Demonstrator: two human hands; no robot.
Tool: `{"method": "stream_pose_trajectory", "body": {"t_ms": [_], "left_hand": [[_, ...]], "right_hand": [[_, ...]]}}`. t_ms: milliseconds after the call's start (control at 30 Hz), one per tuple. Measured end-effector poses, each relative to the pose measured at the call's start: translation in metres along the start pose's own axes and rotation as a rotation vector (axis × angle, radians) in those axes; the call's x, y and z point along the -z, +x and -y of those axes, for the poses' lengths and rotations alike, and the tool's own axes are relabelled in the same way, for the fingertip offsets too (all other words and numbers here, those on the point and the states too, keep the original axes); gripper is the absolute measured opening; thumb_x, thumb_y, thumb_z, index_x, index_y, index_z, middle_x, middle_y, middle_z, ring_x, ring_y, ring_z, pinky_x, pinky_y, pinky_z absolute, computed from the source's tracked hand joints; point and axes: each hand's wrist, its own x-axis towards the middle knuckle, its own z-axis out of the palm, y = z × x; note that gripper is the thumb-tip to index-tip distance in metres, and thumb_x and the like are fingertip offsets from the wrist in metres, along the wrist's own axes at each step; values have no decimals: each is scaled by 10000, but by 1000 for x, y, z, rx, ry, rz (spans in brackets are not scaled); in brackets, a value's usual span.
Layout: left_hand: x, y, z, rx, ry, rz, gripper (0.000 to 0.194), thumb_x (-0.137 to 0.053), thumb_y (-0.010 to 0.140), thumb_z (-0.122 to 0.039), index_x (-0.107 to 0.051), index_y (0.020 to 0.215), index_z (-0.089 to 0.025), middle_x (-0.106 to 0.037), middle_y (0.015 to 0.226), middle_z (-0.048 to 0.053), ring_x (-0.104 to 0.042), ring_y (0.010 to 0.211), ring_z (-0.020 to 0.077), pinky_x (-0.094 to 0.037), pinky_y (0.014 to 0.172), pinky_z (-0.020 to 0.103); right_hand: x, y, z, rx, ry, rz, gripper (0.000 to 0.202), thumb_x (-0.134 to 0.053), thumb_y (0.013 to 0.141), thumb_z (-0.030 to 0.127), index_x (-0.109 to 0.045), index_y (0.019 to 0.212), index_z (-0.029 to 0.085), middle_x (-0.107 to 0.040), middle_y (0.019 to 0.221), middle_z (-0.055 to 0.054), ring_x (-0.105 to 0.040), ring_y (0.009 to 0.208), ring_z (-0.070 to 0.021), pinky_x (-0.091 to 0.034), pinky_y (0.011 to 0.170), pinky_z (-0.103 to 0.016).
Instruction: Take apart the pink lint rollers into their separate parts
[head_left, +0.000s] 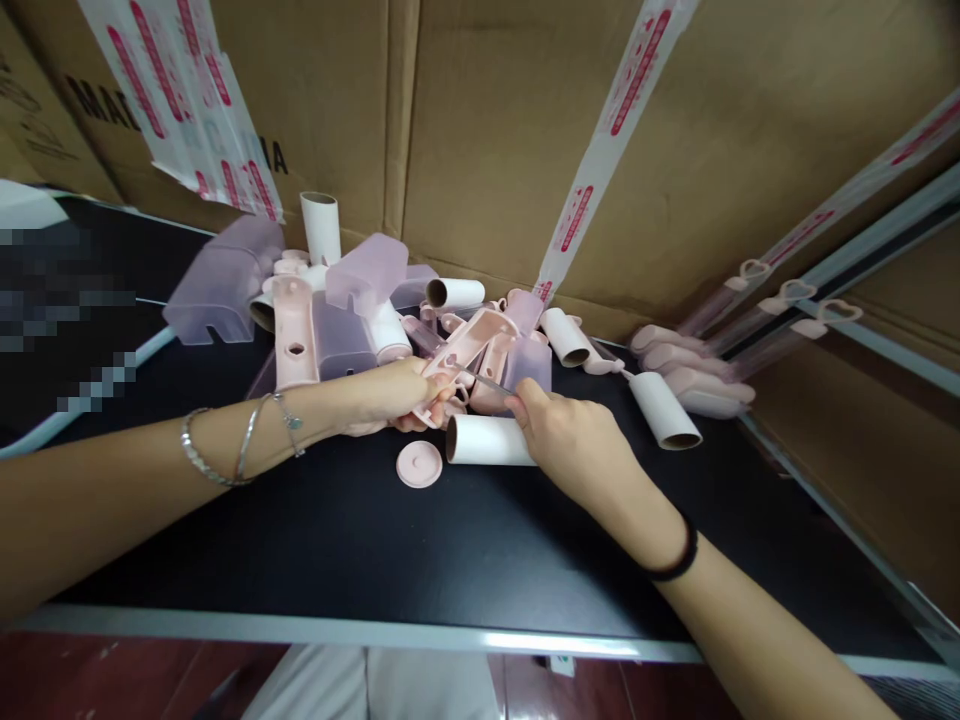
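My left hand is closed around the lower end of a long pink plastic holder piece, which tilts up to the right. Closed in a pinch, my right hand grips a thin grey metal blade-like tool. The tool's tip reaches the pink piece near a hole in it; I cannot tell whether it is inside. Below my hands lie a white cardboard tube, partly hidden by my right hand, and a round pink cap.
Behind my hands, translucent purple covers, another pink holder piece and several white tubes are heaped on the black tabletop. Pink long-handled brushes lie at the right. Large taped cardboard boxes form a wall at the back.
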Motion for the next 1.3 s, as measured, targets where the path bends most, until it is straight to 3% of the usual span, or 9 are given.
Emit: {"method": "stream_pose_trajectory", "body": {"t_ms": [233, 367, 500, 633, 767, 900, 1067, 1200, 1300], "left_hand": [[-13, -1, -2, -15, 149, 26, 341, -514, 855, -348, -447, 578, -161, -439, 435, -23, -331, 338, 50, -203, 353, 167], [-25, -1, -2, -52, 124, -55, 369, -445, 897, -414, -435, 621, -170, -438, 422, -34, -353, 327, 58, -225, 343, 161], [-25, 1, -2, -32, 106, -117, 376, -411, 910, -443, -483, 680, -154, -465, 470, -26, -356, 334, 47, -229, 343, 151], [-23, 1, 0, -32, 106, -151, 271, -421, 908, -342, -516, 754, -140, -485, 550, -18, -369, 358, 43, -248, 344, 159], [-22, -4, 1, -119, 191, -119, 159, -479, 856, -299, -518, 910, -155, -468, 600, -42, -354, 373, 44, -275, 351, 176], [-19, -15, -2, -220, 604, -207, 302, -391, 889, -412, -527, 1010, -171, -559, 676, -4, -501, 488, 111, -379, 447, 227], [-19, -33, -2, -292, 1321, -472, 405, -314, 917, -457, -496, 1050, -121, -624, 800, 93, -639, 673, 245, -437, 554, 308], [-23, -40, 1, -258, 1539, -522, 452, -268, 927, -472, -498, 1064, -107, -633, 848, 131, -654, 654, 273, -444, 522, 321], [-23, -39, -8, -321, 1634, -555, 493, -251, 934, -464, -535, 1056, -80, -625, 911, 174, -648, 707, 300, -437, 506, 332]], "right_hand": [[5, 12, 8, 7, 53, 52, 320, -263, 972, 337, -531, 919, 170, -672, 667, -77, -648, 560, -184, -194, 434, -264], [3, 26, 18, -74, 53, 31, 334, -261, 969, 359, -530, 940, 164, -673, 664, -84, -658, 563, -201, -251, 447, -248], [3, 24, 22, -130, 45, -26, 324, -282, 961, 345, -553, 948, 167, -688, 708, -75, -643, 534, -174, -225, 446, -232], [13, 5, 1, -57, 17, -57, 362, -307, 943, 375, -595, 890, 163, -662, 647, -82, -590, 495, -167, -183, 452, -260], [23, -16, -46, -104, 101, -94, 370, -318, 921, 408, -584, 784, 190, -599, 577, -53, -518, 486, -166, -214, 489, -271], [22, -21, -80, -219, 190, -166, 391, -305, 903, 447, -575, 767, 200, -583, 603, -60, -522, 558, -189, -274, 530, -275], [18, -16, -79, -270, 247, -309, 419, -297, 896, 452, -607, 793, 189, -574, 588, -54, -484, 535, -177, -287, 543, -277], [19, -15, -79, -319, 244, -342, 378, -343, 887, 418, -619, 791, 179, -569, 580, -44, -474, 526, -160, -278, 551, -277], [18, -17, -97, -483, 224, -423, 343, -354, 900, 394, -606, 807, 179, -571, 626, -48, -461, 553, -150, -286, 580, -284]]}}
